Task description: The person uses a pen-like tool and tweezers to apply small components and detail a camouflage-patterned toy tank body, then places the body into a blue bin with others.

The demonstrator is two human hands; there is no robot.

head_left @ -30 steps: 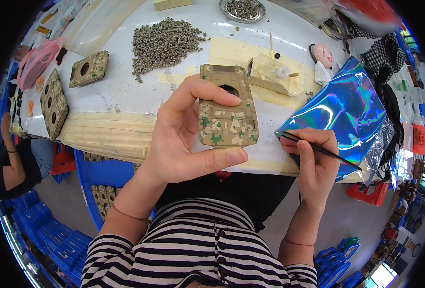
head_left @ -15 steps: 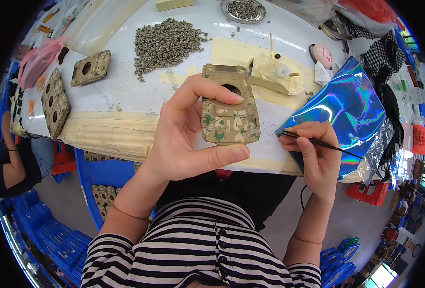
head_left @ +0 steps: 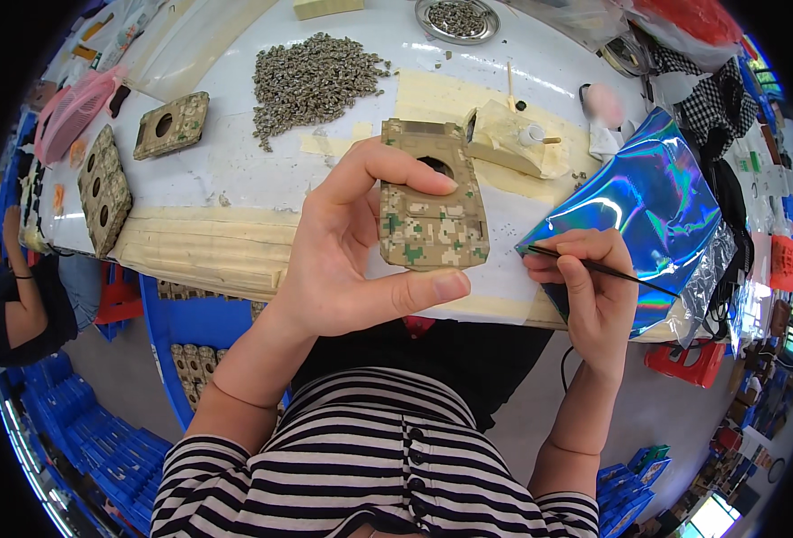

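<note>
Head view, from where I stand beside the bench: the left hand (head_left: 347,238) has its fingers wrapped about a camouflage shell (head_left: 432,224), held up at the middle of the scene, index finger near its round hole, thumb along the near end; the rest of that grip is hidden behind. At four o'clock from it, the right hand (head_left: 598,287) pinches black tweezers (head_left: 625,274) between thumb and fingers, tips toward ten o'clock, by the corner of a shiny blue sheet (head_left: 665,211). I cannot tell whether those tips hold anything. A heap of small parts (head_left: 317,81) lies at eleven o'clock from the shell, and a cream block (head_left: 504,143) at half past one. To do this well, I'd judge, hold the shell steady by its edges, grip the tweezers lightly, and bring the tips in clear of the index finger.
</note>
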